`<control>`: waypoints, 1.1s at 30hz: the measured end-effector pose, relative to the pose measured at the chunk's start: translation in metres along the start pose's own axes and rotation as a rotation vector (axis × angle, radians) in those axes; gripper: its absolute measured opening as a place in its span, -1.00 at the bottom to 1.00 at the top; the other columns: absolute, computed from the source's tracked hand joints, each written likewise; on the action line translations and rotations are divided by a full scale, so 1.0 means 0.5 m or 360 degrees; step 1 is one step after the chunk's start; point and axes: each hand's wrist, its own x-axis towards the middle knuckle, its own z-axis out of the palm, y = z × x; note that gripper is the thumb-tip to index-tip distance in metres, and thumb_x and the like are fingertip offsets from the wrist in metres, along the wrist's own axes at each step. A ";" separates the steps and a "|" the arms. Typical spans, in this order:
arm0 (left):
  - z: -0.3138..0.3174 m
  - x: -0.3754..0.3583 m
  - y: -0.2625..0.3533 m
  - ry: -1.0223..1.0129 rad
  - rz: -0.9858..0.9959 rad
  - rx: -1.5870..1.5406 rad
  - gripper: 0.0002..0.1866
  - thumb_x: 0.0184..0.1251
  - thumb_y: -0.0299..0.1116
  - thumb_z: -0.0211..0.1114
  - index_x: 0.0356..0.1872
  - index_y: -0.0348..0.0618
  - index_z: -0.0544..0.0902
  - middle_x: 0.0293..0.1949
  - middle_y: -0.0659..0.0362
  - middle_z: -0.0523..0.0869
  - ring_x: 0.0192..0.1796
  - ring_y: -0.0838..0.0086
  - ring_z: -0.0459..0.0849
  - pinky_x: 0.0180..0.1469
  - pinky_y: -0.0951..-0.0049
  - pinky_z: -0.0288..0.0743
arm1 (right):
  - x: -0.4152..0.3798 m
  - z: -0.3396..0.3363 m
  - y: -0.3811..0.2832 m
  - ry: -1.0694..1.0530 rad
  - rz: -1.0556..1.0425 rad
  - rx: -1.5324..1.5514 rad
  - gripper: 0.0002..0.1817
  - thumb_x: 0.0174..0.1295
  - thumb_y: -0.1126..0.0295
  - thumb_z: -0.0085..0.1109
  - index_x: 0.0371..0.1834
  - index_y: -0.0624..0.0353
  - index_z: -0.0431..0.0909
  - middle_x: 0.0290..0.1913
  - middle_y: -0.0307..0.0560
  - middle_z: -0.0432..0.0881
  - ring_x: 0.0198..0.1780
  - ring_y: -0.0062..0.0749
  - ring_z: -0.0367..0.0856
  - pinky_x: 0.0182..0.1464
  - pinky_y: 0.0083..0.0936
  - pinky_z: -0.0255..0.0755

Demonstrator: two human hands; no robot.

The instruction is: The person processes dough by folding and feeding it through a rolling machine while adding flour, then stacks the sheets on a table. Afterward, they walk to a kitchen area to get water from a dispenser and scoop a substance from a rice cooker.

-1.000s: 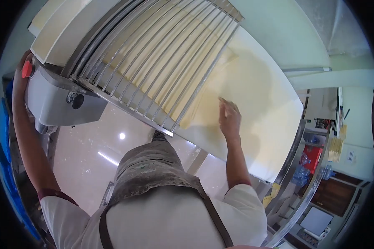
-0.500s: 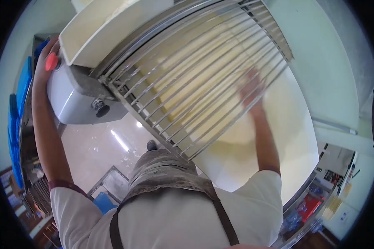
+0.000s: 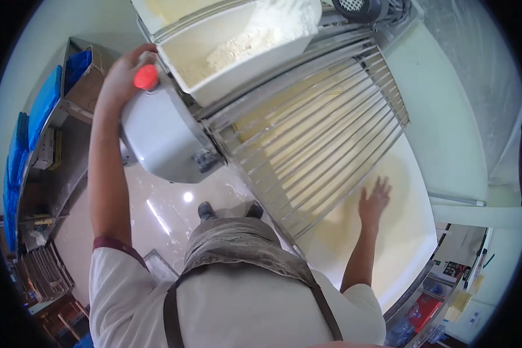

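Observation:
My left hand (image 3: 124, 75) reaches to the far end of a grey machine housing (image 3: 162, 127), beside a red push button (image 3: 146, 77). Its fingers curl over the housing's back edge, where the tips are hidden. My right hand (image 3: 374, 204) is spread, palm down, over a pale yellow dough sheet (image 3: 397, 238) on the white belt (image 3: 430, 229) of what looks like a dough sheeter. A metal bar guard (image 3: 325, 153) slopes over part of the dough, just left of my right hand.
A white bin (image 3: 243, 72) holding flour (image 3: 246, 46) sits on top of the machine. Shelving (image 3: 69, 145) with blue plastic bags (image 3: 45, 110) stands at left. Flattened cardboard (image 3: 43, 272) leans below it. At lower right is a shelf with a red item (image 3: 426, 310).
My right hand has come out from by the guard bars toward me and now lies over the belt, fingers spread. My view has shifted, showing more of the flour bin. My left hand stays by the red button.

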 end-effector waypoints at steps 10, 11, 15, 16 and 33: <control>-0.034 -0.114 -0.045 0.0528 0.0438 -0.0391 -0.47 0.28 -0.14 0.17 0.20 -0.21 0.42 0.13 -0.08 0.54 0.22 0.10 0.47 0.25 0.26 0.28 | -0.083 -0.127 -0.766 -0.0296 -0.0171 0.2305 -0.41 0.36 0.12 -0.02 0.29 0.36 0.24 0.34 0.15 0.26 0.38 -0.12 0.20 0.39 -0.35 0.01; -0.030 -0.152 -0.097 0.0537 0.0413 -0.0545 -0.44 0.27 -0.13 0.19 0.21 -0.26 0.39 0.14 -0.08 0.52 0.23 0.14 0.44 0.27 0.27 0.26 | -0.069 -0.125 -0.778 -0.0224 -0.0030 0.2463 -0.39 0.38 0.08 -0.07 0.28 0.39 0.24 0.33 0.13 0.28 0.35 -0.16 0.23 0.37 -0.36 0.05; 0.009 -0.327 -0.355 -0.0424 0.0082 -0.1028 -0.39 0.15 -0.03 0.33 0.09 -0.27 0.46 -0.12 0.05 0.62 -0.06 0.40 0.54 -0.03 0.41 0.41 | -0.038 -0.118 -0.818 -0.0085 0.0884 0.3603 -0.46 0.40 0.00 -0.15 0.06 0.33 0.47 -0.01 -0.04 0.57 0.02 -0.40 0.50 0.14 -0.44 0.31; 0.024 -0.353 -0.377 -0.0643 0.0050 -0.1099 -0.40 0.09 0.00 0.38 0.01 -0.26 0.50 -0.23 0.10 0.64 -0.19 0.47 0.56 -0.18 0.46 0.44 | -0.038 -0.100 -0.830 0.0182 0.0531 0.3139 -0.42 0.40 -0.02 -0.17 0.07 0.36 0.46 0.01 -0.01 0.57 0.02 -0.37 0.50 0.15 -0.45 0.30; 0.099 -0.326 -0.426 0.0094 0.0578 -0.0885 -0.79 -0.15 -0.35 0.45 -0.57 -0.20 0.57 -0.62 0.07 0.59 -0.58 0.30 0.62 -0.48 0.41 0.43 | -0.045 -0.167 -0.881 0.0334 0.0666 0.3055 -0.50 0.39 -0.05 -0.18 -0.19 0.19 0.54 -0.20 -0.13 0.62 -0.17 -0.41 0.57 -0.02 -0.37 0.44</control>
